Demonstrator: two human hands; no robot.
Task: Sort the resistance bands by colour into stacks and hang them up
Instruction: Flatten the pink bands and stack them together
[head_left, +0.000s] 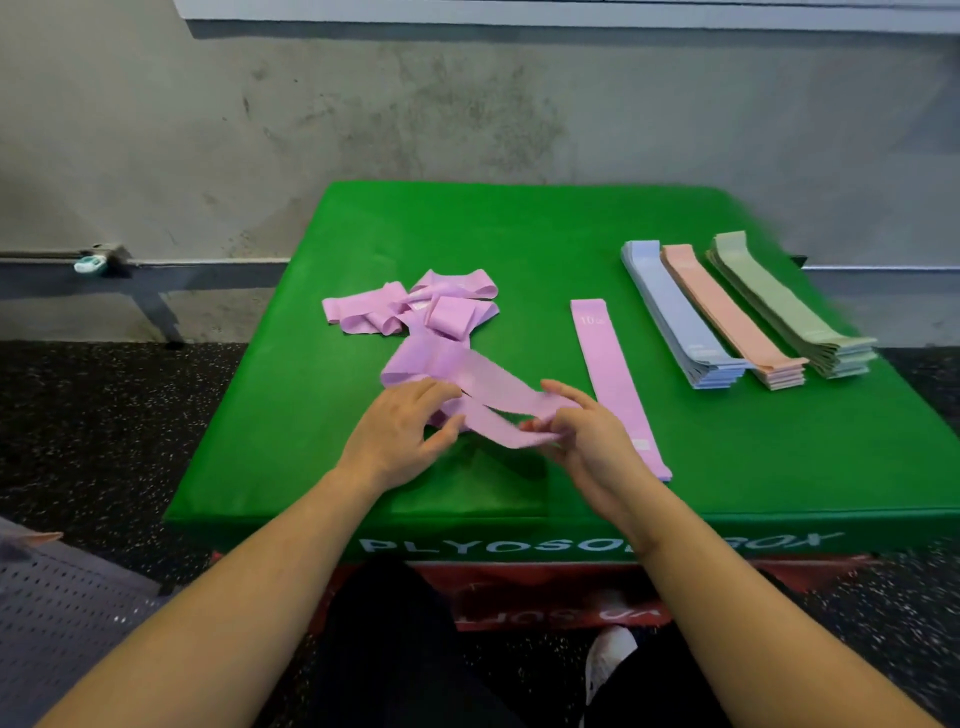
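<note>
Lilac stretch fabric, one band (498, 410) lifted between both hands over the near middle of the green plyo box (571, 249). The left hand (400, 431) has curled fingers on the band's left end, the right hand (582, 436) pinches its right end, and the loop hangs twisted between them. That twist is the worry: laid down like this, it won't sit flat on the single lilac band (618, 384) lying straight just to the right, the start of that colour's stack. Watch the far end too. It runs back toward the tangled lilac pile (415, 312) behind the hands, and I can't tell whether it's free of it; a pull could drag the heap along. Over on the right, the blue stack (670, 317), peach stack (727, 317) and green stack (789, 312) sit close side by side, the green one near the box's edge. A careless sweep of the arm could topple them. Nothing's hung yet.
</note>
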